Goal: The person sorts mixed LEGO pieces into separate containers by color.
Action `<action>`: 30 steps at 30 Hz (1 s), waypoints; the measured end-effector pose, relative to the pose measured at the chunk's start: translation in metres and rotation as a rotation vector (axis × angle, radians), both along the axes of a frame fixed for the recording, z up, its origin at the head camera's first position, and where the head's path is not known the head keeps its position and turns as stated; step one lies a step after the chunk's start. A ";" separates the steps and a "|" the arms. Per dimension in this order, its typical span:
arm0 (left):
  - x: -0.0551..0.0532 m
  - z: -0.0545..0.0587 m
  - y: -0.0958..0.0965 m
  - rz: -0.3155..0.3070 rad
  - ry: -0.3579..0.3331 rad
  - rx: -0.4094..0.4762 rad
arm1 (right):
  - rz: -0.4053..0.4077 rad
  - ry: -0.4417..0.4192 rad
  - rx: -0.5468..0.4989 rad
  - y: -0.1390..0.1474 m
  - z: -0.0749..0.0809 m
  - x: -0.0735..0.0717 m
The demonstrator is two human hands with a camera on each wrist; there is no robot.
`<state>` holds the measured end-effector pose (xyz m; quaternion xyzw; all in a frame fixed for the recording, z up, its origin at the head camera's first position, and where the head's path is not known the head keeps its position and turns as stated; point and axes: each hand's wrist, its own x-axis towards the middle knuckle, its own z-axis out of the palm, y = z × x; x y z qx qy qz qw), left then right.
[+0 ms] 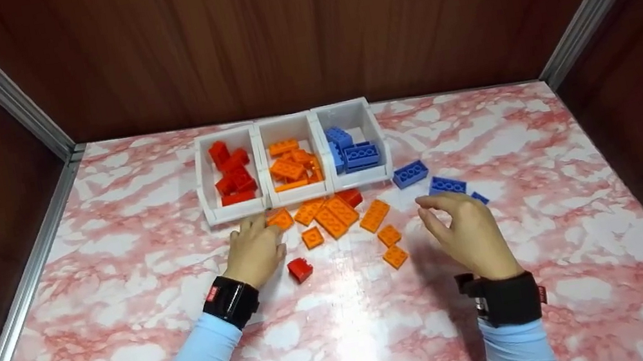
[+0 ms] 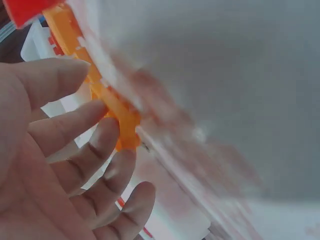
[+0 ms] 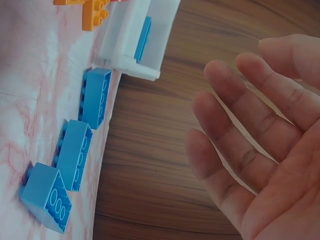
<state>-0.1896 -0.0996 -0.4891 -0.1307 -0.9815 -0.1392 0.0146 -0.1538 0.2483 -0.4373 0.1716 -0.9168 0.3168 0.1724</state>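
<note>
My left hand point(image 1: 255, 252) reaches to the front of the bins, its fingertips right at an orange toy brick point(image 1: 280, 219). In the left wrist view its thumb stands apart from the loosely bent fingers, which overlap the orange bricks point(image 2: 117, 112). The right hand point(image 1: 466, 233) hovers at the right with nothing in it, fingers relaxed. Just beyond it lie a blue brick point(image 1: 448, 185) and a small blue piece point(image 1: 480, 198), partly hidden by the hand. Another blue brick point(image 1: 410, 174) lies nearer the bins. The right wrist view shows three blue bricks point(image 3: 74, 155) on their sides.
Three joined white bins hold red bricks point(image 1: 236, 178), orange bricks point(image 1: 288, 168) and blue bricks point(image 1: 360, 155). Several loose orange bricks point(image 1: 332, 218) lie before them, with a red brick point(image 1: 350, 198) by the middle bins and another red brick point(image 1: 300, 270) closer. Wooden walls point(image 1: 296, 28) enclose the table.
</note>
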 end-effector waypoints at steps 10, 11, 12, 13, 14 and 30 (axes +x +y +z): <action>0.006 -0.004 -0.007 -0.038 0.044 -0.006 | 0.018 0.009 -0.005 0.000 -0.001 -0.002; 0.006 -0.004 -0.007 -0.043 0.038 -0.010 | 0.019 0.009 -0.004 0.000 -0.001 -0.002; 0.006 -0.003 -0.008 -0.049 0.036 -0.010 | 0.018 0.006 -0.001 -0.001 -0.002 -0.002; 0.006 -0.002 -0.008 -0.055 0.041 -0.009 | 0.017 0.003 0.003 -0.001 -0.002 -0.003; 0.005 -0.001 -0.008 -0.063 0.054 -0.005 | 0.017 -0.003 0.005 -0.001 -0.003 -0.003; -0.073 0.056 0.013 -0.007 0.135 0.156 | 0.009 -0.110 0.047 -0.008 -0.005 -0.003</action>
